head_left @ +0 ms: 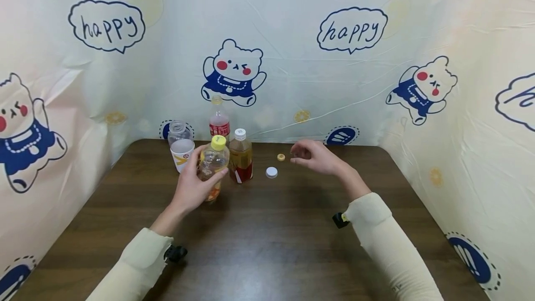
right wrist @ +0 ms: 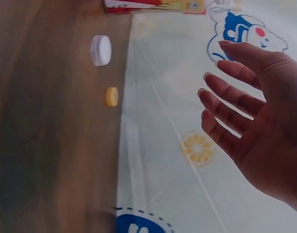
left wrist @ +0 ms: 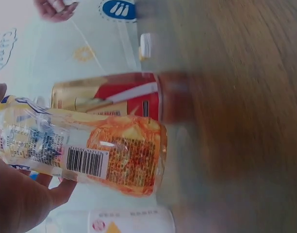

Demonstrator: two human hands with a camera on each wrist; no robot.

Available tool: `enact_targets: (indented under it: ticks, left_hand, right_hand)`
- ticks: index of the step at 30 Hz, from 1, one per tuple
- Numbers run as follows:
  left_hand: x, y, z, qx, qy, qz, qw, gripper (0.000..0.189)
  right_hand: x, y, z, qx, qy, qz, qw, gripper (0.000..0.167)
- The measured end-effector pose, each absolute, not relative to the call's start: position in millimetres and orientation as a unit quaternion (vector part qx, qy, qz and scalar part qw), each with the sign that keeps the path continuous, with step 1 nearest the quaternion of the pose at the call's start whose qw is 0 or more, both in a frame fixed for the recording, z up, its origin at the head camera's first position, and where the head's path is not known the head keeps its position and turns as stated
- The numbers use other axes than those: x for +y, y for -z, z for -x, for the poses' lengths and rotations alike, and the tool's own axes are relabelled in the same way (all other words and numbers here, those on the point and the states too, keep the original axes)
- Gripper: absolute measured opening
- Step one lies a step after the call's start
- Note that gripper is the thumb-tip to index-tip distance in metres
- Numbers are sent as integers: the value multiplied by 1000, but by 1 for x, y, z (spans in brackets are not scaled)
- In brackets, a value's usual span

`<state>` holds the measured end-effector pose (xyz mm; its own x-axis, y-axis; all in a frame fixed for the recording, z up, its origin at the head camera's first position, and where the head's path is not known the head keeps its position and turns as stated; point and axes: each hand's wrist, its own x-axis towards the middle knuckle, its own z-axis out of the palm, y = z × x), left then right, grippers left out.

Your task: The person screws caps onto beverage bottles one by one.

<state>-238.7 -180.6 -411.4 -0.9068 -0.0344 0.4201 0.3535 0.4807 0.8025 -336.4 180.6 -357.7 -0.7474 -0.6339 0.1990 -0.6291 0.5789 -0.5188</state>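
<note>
Clear plastic btl w/ orange-and-white wrap (head_left: pixel 214 158) is in the L hand (head_left: pixel 193 182), thumb one side, fingers the other, gripping round its upper half. Long axis approx. vertical, slight lean; yellow screw cap (head_left: pixel 218 142) points up, base down twd the dark brown wood-grain surface (head_left: pixel 259 245). It's left of mid, nearer the surface's front edge than the other btls; can't tell if base touches. Upper part see-through, lower part orange; print or contents, can't tell.

Along the back edge, twd the back-left corner: uncapped clear wide-mouth plastic btl w/ white lower part (head_left: pixel 181 147), contents unclear; clear btl w/ red label (head_left: pixel 219 123), pinkish above label; amber-brown btl w/ white cap and red-gold label (head_left: pixel 241 159), just beside the held btl, fill level unclear. All upright.

Right of these, nr back edge: round white plastic cap (head_left: pixel 271 172), small yellow-orange cap (head_left: pixel 281 157) just behind it.

R hand (head_left: pixel 316 156) is near the back edge, right of both caps, fingers apart & loosely bent, holding nothing.
</note>
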Motion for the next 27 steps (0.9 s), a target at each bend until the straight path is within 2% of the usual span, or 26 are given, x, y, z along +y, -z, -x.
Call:
enact_targets:
  ticks: [11, 19, 27]
  left_hand:
    - [-219, 420, 231, -833, 503, 21, 227, 84]
    - [-245, 424, 225, -814, 514, -51, 267, 82]
    - [-273, 423, 221, -793, 519, -108, 302, 82]
  right_hand:
    - [181, 394, 351, 906, 257, 336, 24, 31]
    - [182, 410, 354, 920, 248, 301, 47, 32]
    - [185, 416, 354, 924, 247, 288, 47, 33]
